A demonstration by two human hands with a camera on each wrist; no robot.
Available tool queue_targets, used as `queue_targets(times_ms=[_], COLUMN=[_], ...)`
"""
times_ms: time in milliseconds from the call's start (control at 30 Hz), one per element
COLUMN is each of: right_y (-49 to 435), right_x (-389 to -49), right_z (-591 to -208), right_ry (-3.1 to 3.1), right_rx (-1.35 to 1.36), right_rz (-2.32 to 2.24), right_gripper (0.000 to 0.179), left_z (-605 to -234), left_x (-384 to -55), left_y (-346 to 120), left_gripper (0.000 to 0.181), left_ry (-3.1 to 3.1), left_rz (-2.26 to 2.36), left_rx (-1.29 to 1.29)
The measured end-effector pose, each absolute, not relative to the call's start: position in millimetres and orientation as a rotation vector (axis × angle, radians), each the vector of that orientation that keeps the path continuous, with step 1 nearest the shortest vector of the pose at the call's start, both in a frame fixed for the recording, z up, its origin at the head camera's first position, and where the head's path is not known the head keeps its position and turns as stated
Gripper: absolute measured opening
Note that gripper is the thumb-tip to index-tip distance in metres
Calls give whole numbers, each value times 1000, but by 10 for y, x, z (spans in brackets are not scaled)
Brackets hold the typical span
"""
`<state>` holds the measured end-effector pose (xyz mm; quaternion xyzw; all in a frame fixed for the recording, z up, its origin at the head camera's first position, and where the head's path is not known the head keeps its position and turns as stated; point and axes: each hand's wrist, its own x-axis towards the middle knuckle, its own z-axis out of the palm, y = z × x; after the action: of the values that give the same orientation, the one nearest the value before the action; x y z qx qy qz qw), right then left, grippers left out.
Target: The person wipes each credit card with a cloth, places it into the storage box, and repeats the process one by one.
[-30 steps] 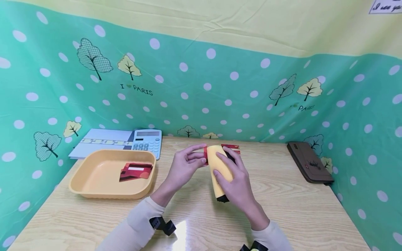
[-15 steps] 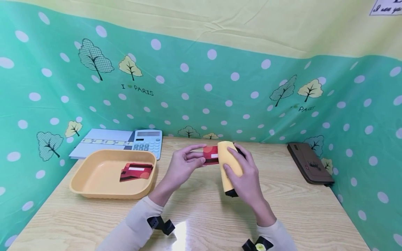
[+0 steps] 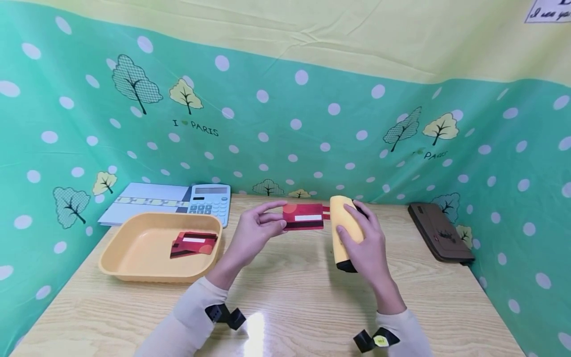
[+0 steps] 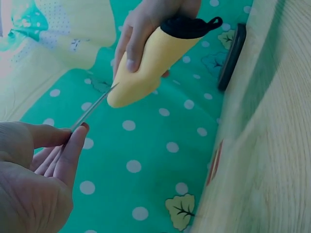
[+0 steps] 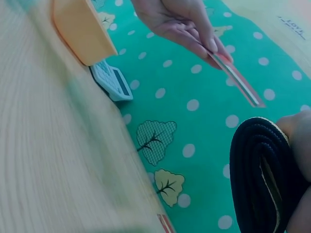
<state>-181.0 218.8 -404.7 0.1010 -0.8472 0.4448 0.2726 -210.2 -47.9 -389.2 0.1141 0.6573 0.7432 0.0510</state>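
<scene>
Between thumb and fingers my left hand (image 3: 252, 227) pinches a red bank card (image 3: 303, 218) by its left edge, above the table. A white strip and a dark stripe show on its face. My right hand (image 3: 369, 243) grips a folded yellow cloth (image 3: 341, 233) with black edging, just right of the card. In the left wrist view, a small black loop (image 4: 214, 23) sticks out from the cloth's end. From the right wrist, the black folded layers (image 5: 257, 170) of the cloth show, with a gap between them and the card (image 5: 240, 82).
An orange-yellow tray (image 3: 129, 270) on the left holds several red cards (image 3: 196, 243). Behind it are a blue calculator (image 3: 209, 203) and a pale notebook (image 3: 147, 193). Another red card (image 3: 326, 213) lies at the back, partly hidden. A brown zip case (image 3: 439, 230) lies far right.
My right hand has moved right with the cloth, off the card, which it mostly covered before. The card's whole face now shows. My left hand has shifted slightly left.
</scene>
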Motion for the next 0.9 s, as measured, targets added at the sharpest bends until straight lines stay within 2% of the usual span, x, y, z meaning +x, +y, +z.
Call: queue_targets(times_ms=[333, 900], right_y=[2288, 2323], right_x=[-1816, -1808], right_z=[-3998, -3973], right_ry=[-2282, -2286], right_rx=[244, 250], right_rz=[1221, 1240], right_gripper=[49, 49], left_z=[-3863, -3853], left_x=[-2098, -1962], left_y=[-812, -1901], left_gripper=[48, 57], left_ry=[2073, 2428], left_rz=[2246, 1952], left_rx=[325, 157])
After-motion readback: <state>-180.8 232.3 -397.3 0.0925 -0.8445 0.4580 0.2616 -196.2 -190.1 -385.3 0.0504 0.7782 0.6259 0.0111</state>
